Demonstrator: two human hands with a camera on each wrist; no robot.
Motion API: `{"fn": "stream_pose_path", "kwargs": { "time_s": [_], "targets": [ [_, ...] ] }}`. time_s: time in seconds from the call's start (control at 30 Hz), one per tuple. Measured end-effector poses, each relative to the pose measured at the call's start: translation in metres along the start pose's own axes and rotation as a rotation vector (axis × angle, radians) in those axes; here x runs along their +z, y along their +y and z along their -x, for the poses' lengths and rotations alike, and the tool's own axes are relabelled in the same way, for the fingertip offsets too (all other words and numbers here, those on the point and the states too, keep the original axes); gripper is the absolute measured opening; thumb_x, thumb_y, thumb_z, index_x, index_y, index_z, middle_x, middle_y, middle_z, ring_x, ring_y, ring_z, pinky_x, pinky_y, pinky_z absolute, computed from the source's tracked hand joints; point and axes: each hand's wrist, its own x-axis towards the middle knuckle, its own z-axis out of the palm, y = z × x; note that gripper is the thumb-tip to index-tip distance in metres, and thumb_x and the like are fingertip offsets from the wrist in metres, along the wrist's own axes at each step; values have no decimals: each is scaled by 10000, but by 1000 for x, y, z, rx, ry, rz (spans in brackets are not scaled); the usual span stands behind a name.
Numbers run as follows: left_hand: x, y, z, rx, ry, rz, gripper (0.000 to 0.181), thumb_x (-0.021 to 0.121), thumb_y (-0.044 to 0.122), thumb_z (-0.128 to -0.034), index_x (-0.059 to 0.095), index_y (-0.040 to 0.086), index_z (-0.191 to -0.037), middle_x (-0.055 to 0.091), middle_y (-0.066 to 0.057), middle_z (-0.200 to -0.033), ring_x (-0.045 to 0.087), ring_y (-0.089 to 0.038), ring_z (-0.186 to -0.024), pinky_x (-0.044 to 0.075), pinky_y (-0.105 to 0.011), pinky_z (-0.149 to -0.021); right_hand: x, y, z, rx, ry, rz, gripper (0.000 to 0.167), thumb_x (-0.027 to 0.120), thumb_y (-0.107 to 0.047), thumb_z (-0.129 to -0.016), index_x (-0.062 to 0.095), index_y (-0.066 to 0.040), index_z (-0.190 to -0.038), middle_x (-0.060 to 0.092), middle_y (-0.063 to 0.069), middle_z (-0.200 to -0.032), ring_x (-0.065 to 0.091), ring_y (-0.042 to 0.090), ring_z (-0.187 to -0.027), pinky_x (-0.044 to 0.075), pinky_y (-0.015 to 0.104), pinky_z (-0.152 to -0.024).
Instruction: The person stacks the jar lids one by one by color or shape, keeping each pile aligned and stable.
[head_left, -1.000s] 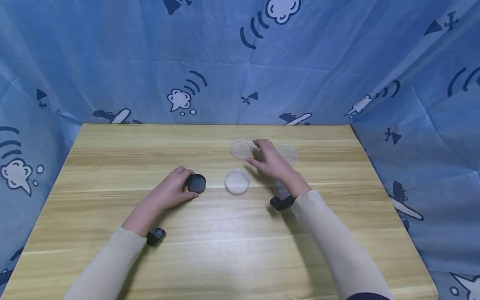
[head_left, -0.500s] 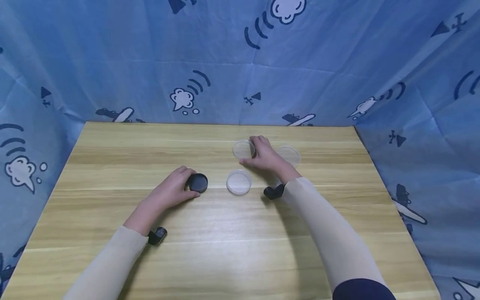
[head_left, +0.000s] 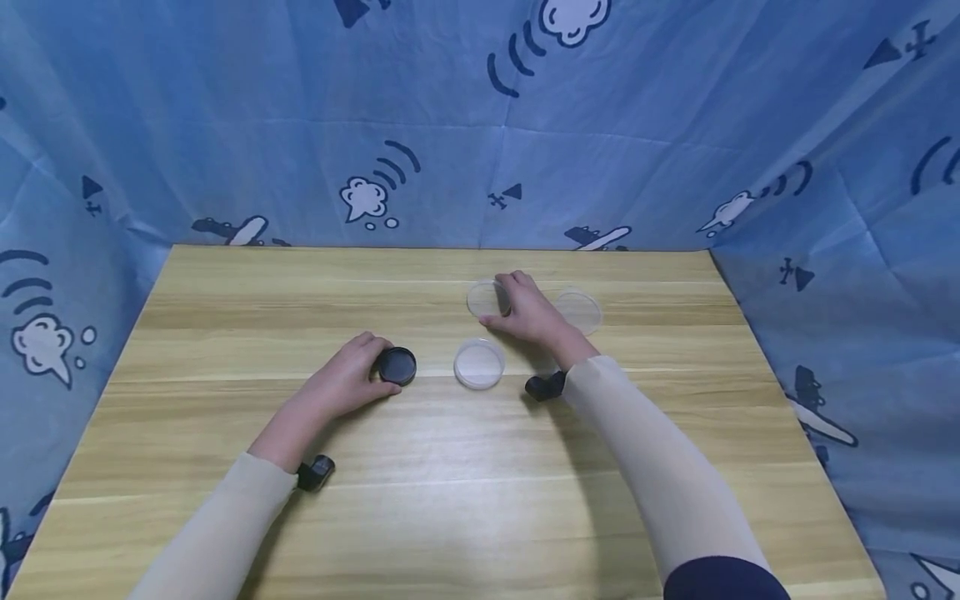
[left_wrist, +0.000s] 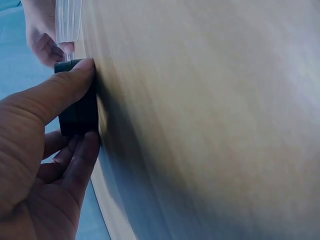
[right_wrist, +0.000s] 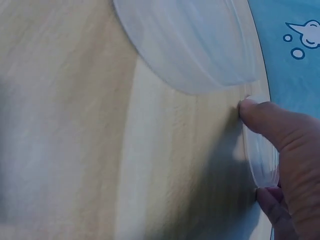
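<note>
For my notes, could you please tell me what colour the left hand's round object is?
The round object is black, clearest in the head view.

Wood-grain table, black round container, clear dish, second dish behind it, third dish to its right

Texts, labels, brands, numbers, signs: none legible in any view.
</note>
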Motion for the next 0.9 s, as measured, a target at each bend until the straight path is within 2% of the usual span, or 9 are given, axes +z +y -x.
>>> {"fn": "stream_pose_path", "kwargs": {
  "time_s": [0.17,0.4,0.57,0.77,0.9],
  "targets": [
    [1,-1,0,19,18,-6,553,896,209,-834,642,-56,-1248,658,-211,-1162,654,-339,-1061,554,-506,-972,1,2,7,2,24,-43,836,809,-357,-895,437,60,-1517,505,245,-1371,523,355,-1214,465,510,-1141],
    [1,-2,1,9,10,-6,552,891,212,-842,640,-52,-1256,654,-204,-1158,650,-326,-1053,557,-501,-966,-3,6,20,25,56,-159,827,843,-356,-873,475,40,-1499,532,216,-1330,534,329,-1140,489,504,-1062],
    [1,-2,1,4,8,-9,558,889,214,-845,637,-51,-1267,650,-201,-1156,649,-322,-1049,557,-499,-962,-8,2,32,-16,48,-136,812,845,-365,-870,498,23,-1494,559,204,-1341,548,321,-1156,486,501,-1047],
    [0,-1,1,-1,2,-8,555,882,209,-852,634,-56,-1272,649,-211,-1168,648,-333,-1061,555,-507,-969,-13,-14,49,-101,16,-113,797,852,-353,-872,513,18,-1491,575,192,-1311,552,304,-1121,497,485,-1011],
    [1,-1,1,-2,2,-2,554,884,209,-850,636,-53,-1271,647,-209,-1161,646,-328,-1052,556,-501,-965,-11,-24,62,-148,0,-81,794,862,-361,-863,528,9,-1481,581,187,-1345,583,320,-1182,520,497,-1041]
  ]
}}
